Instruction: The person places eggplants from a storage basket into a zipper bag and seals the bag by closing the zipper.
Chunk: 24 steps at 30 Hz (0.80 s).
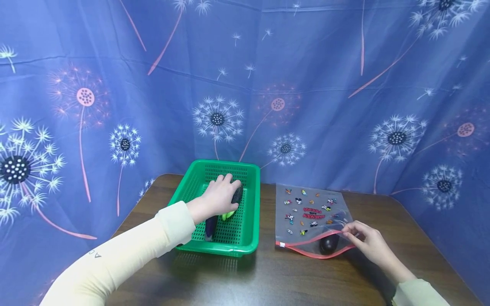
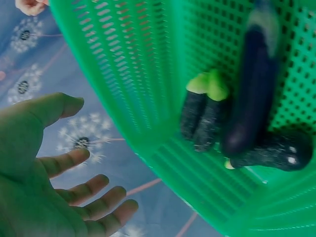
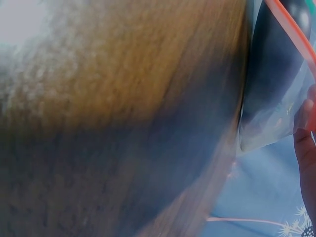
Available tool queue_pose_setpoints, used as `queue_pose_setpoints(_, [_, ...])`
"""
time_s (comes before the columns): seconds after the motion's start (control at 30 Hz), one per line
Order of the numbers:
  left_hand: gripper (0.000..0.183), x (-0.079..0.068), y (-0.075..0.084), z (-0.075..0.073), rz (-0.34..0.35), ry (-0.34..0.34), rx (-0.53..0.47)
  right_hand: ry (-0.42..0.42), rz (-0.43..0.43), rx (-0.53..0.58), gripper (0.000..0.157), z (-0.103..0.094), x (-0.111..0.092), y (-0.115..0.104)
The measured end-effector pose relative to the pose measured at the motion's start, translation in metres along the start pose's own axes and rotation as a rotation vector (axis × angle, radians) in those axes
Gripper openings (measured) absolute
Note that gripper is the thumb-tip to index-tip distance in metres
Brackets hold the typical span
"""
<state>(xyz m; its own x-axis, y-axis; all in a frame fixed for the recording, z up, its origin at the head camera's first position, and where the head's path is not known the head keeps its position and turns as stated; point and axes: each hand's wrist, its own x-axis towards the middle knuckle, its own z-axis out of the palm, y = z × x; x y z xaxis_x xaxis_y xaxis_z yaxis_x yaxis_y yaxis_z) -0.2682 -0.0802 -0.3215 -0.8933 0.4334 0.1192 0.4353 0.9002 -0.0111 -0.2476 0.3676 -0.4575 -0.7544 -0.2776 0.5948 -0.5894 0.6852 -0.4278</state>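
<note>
My left hand (image 1: 220, 197) is over the green basket (image 1: 252, 238), fingers spread and holding nothing in the left wrist view. Under and beside it lie a long dark purple eggplant (image 2: 252, 89), a dark bumpy pear-shaped avocado-like piece (image 2: 276, 153) and two dark bumpy pieces with light green ends (image 2: 207, 89). On the right, my right hand (image 1: 369, 242) pinches the red zip edge of a clear printed zipper bag (image 1: 294, 212). The bag's mouth gapes toward me. Inside, close to the opening, sits a glossy dark eggplant-like thing (image 1: 328, 244).
Both the basket and the bag rest on a brown wooden table (image 1: 264, 280). Behind and at the sides hangs a blue dandelion-print cloth (image 1: 252, 76). The basket's raised walls surround the vegetables. A white slider (image 1: 282, 244) sits at the bag's left corner.
</note>
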Motion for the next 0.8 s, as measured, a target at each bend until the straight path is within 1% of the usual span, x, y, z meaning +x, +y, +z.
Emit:
queue_pose_setpoints(0.17, [0.064,0.004,-0.012,0.009,-0.045,-0.075,-0.021,0.003,0.003,0.002,0.031,0.0,-0.004,0.001])
queue_pose_setpoints(0.4, [0.066,0.008,-0.027,0.019,-0.126,-0.188,-0.062,-0.006,0.008,0.008,0.023,0.0,-0.006,0.001])
queue_pose_setpoints(0.47, [0.068,0.009,-0.029,0.02,-0.147,-0.223,-0.076,-0.004,0.005,0.009,0.023,-0.001,-0.005,0.0])
queue_pose_setpoints(0.6, [0.074,0.009,-0.032,0.022,-0.191,-0.316,-0.108,-0.003,-0.002,0.008,0.026,-0.001,-0.003,-0.001])
queue_pose_setpoints(0.8, [0.082,0.014,-0.033,0.025,-0.258,-0.445,-0.121,-0.005,-0.005,-0.001,0.026,-0.001,-0.002,0.0])
